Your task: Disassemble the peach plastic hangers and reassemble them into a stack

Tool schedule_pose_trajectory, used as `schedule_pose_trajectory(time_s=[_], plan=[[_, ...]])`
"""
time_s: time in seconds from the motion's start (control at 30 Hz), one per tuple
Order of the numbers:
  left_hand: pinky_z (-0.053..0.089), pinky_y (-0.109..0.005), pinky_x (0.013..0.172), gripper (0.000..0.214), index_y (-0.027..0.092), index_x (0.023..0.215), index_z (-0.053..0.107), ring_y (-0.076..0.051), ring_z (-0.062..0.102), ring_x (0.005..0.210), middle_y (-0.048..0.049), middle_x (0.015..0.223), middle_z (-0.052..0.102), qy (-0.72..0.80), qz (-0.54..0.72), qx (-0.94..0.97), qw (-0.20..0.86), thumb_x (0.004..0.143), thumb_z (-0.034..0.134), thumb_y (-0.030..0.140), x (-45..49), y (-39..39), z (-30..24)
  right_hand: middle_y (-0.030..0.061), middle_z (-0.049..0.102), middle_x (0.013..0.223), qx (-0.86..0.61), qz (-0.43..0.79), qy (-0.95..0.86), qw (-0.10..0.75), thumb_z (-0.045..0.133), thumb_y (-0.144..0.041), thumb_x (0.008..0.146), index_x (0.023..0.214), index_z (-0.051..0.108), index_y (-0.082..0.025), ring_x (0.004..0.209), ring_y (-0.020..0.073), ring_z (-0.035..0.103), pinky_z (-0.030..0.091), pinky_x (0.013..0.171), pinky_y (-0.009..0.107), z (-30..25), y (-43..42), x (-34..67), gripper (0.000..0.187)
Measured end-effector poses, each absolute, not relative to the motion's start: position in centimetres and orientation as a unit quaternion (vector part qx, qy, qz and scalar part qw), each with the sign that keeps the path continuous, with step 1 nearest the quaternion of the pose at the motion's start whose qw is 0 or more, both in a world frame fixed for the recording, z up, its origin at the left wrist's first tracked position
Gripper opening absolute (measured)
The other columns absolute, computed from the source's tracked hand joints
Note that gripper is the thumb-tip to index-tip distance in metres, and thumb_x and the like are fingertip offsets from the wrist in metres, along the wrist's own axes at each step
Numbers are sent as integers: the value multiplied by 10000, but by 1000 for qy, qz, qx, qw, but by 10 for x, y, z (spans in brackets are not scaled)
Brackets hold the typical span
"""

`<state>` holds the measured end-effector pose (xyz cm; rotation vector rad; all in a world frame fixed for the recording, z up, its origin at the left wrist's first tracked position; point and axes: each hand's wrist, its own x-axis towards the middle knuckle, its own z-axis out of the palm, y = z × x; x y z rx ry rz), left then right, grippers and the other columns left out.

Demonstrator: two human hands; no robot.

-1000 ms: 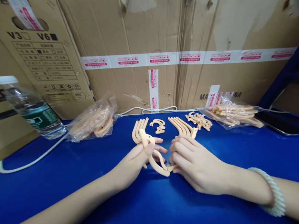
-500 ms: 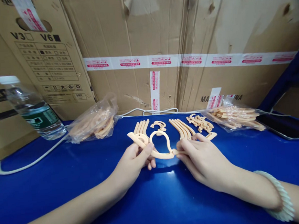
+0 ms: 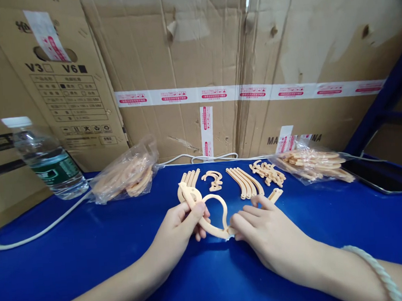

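Note:
My left hand (image 3: 179, 228) pinches the left arm of a peach plastic hanger (image 3: 211, 214) held low over the blue table (image 3: 90, 252). My right hand (image 3: 263, 229) grips the hanger's right arm, fingers curled round it. The hanger's hook loops between the two hands. Behind the hands lie a left row of curved peach arms (image 3: 188, 179), a few hook pieces (image 3: 213, 179), a right row of curved arms (image 3: 244, 182) and a small heap of hook parts (image 3: 268, 173).
Two clear bags of peach parts lie at the back, one on the left (image 3: 126, 175) and one on the right (image 3: 313, 162). A water bottle (image 3: 47, 160) lies at far left. A white cable (image 3: 36, 228), a phone (image 3: 379, 176) and cardboard boxes (image 3: 215, 66) border the table.
The hanger was raised and spread flat between both hands, then lowered again toward the table. The view tilted down slightly.

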<state>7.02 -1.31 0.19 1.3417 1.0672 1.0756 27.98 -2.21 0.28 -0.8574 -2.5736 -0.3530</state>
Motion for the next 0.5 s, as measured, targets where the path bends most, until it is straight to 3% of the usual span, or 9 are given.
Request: schedule_pose_trajectory(time_s=[0.5], plan=[[401,-199,482,369,139,713,592,-95,525,490,17,552,559,451,457,512,571,805,650,491,71,-13,6,-6,534,657,-279,-146,-917,244,280,-75,979,776,484,-182,612,156,409,258,720,328,8,-24,280,307]])
